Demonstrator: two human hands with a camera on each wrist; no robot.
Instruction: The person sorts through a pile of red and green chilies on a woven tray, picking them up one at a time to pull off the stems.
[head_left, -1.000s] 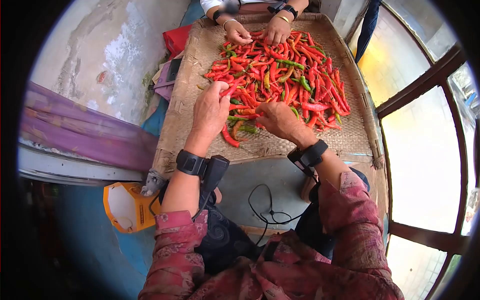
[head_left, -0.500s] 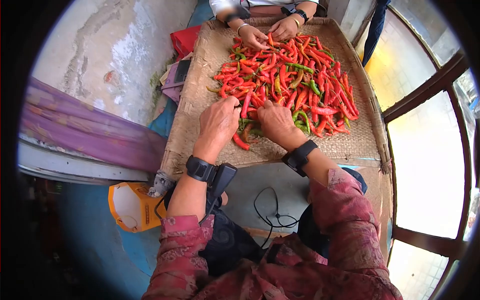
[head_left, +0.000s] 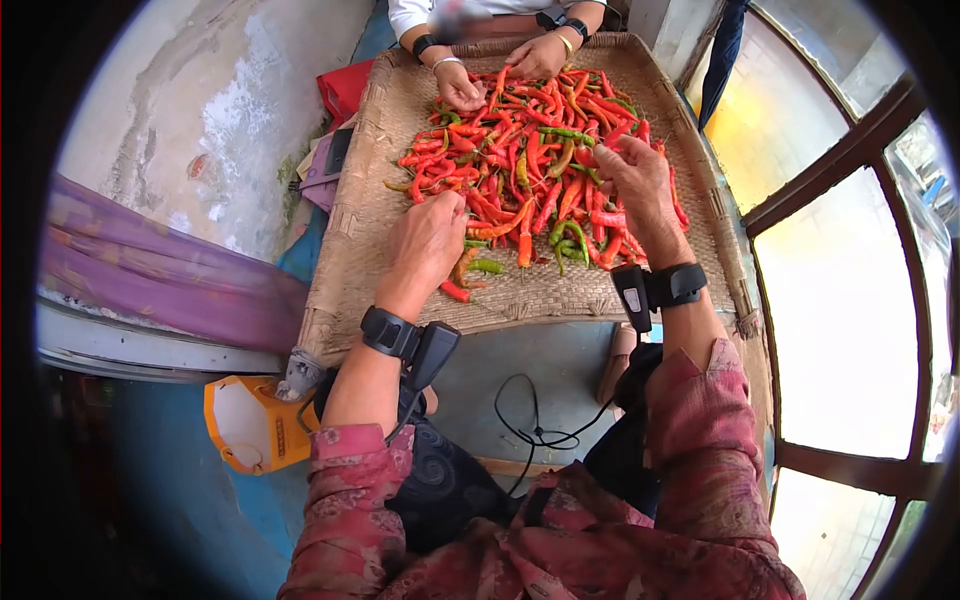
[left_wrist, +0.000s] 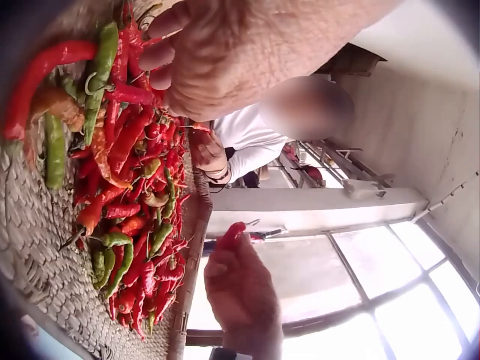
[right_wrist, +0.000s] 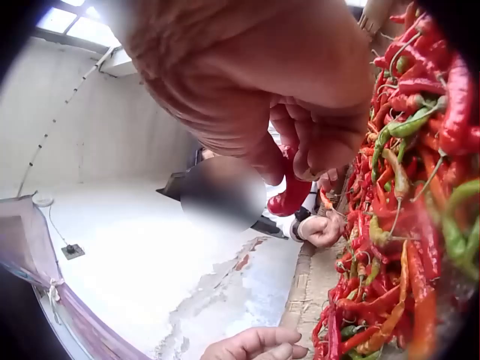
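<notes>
The right hand [head_left: 640,185] has moved away from the left hand [head_left: 428,240] and is now raised over the right side of the heap of peppers [head_left: 545,200]; half a second ago the two hands were close together at its near edge. It pinches a red pepper [left_wrist: 232,235] between thumb and fingers, held up clear of the heap. The left hand has stayed near the heap's near-left edge, its fingers bent; whether it holds anything I cannot tell. The curled green peppers [head_left: 572,240] at the near edge, partly covered before by the right hand, are now in plain sight. Across the woven tray [head_left: 345,265], the other person's hands [head_left: 538,58] are a little farther apart than before, at the far edge of the heap. The heap lies on the tray.
</notes>
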